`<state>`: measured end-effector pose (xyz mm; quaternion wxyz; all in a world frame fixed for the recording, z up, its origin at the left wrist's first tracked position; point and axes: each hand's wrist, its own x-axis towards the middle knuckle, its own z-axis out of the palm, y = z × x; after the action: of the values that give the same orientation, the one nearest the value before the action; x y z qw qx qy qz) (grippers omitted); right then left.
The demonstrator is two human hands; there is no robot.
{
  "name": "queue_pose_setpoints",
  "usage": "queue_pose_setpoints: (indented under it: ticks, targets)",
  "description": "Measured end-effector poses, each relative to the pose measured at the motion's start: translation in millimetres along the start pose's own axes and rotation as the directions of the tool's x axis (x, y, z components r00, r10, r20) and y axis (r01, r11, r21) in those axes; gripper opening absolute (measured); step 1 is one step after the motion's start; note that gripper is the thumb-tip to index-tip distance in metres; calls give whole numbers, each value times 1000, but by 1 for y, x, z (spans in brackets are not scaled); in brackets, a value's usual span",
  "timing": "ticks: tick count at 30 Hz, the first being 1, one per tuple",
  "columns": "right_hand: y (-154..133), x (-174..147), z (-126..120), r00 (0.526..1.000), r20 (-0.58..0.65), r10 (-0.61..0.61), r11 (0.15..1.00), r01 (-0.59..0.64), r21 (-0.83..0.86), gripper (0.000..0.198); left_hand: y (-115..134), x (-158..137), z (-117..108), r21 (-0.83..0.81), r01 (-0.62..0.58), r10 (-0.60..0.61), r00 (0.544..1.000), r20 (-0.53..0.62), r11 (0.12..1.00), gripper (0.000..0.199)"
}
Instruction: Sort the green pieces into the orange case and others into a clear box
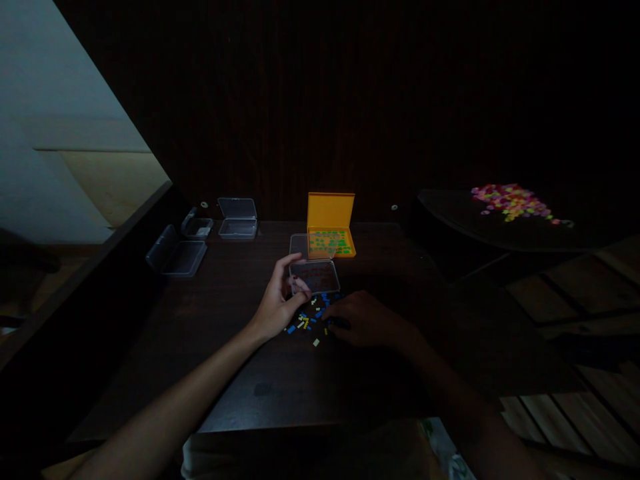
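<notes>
Small blue, yellow and pale building-brick pieces (303,325) lie scattered on the dark tabletop between my hands. My left hand (276,301) is at the left of the pile, beside a clear plastic box (330,291). Its index finger reaches over the box's left side; the thumb stands apart and the other fingers curl loosely, with nothing clearly held. The box's lid is tipped back, and dark reddish bits show dimly inside. My right hand (363,319) bends down over the right side of the pile, fingertips together at the pieces; shadow hides what they grip, if anything.
Behind the clear box stands an open yellow case (331,211) with green pieces inside. Open clear boxes (239,229), (186,259) and a smaller box (200,228) stand at the left. Pink, red and yellow pieces (515,202) are heaped on a dark side surface (450,212).
</notes>
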<state>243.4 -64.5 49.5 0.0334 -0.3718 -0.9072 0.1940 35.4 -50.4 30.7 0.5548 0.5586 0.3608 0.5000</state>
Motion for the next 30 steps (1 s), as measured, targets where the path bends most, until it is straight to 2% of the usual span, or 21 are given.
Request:
queue_pose_setpoints:
  ticks: [15, 23, 30]
  targets:
    - [-3, 3, 0, 997, 72, 25, 1000, -26, 5, 12, -2, 0, 0, 11, -10, 10, 1000, 15, 1000, 65]
    - [-3, 3, 1, 996, 70, 47, 999, -49, 19, 11, -1, -2, 1, 28, -12, 11, 1000, 23, 1000, 64]
    - [-2, 3, 3, 1000, 16, 27, 996, -28, 79, 7, -2, -2, 1, 26, -11, 11, 1000, 21, 1000, 65]
